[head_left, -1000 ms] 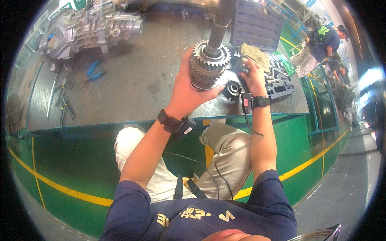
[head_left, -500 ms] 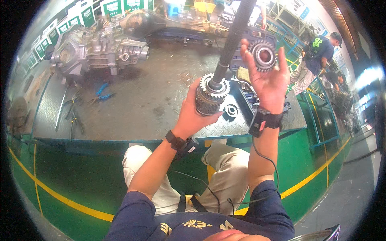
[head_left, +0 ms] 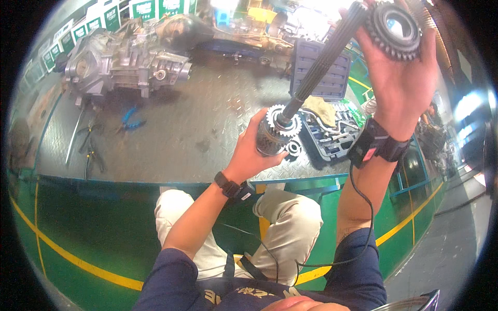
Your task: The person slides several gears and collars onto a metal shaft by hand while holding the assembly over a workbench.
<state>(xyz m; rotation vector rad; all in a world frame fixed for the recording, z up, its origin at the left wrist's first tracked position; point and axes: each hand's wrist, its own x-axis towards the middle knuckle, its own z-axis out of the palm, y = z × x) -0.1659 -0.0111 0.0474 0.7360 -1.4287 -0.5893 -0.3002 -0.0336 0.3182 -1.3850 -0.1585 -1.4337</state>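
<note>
My left hand (head_left: 251,150) is wrapped round the gear cluster at the lower end of a long splined shaft (head_left: 327,62). A bright toothed gear (head_left: 283,121) sits on the shaft just above my fingers. The shaft leans up and to the right. Raised high at the right, my right hand (head_left: 402,85) grips a dark loose gear ring (head_left: 393,31) with a wide centre hole. This ring is beside the shaft's upper end; whether they touch I cannot tell. A smaller ring (head_left: 294,149) lies on the table just right of my left hand.
An open socket-set case (head_left: 324,137) lies right of the shaft, a tan cloth (head_left: 319,110) at its back. A gearbox housing (head_left: 127,65) stands at the far left of the metal table (head_left: 171,140). Blue-handled pliers (head_left: 132,119) and black-and-yellow pliers (head_left: 90,153) lie nearer.
My right hand has carried the gear ring up and to the right, toward the shaft's upper end. The shaft in my left hand now tilts further right.
</note>
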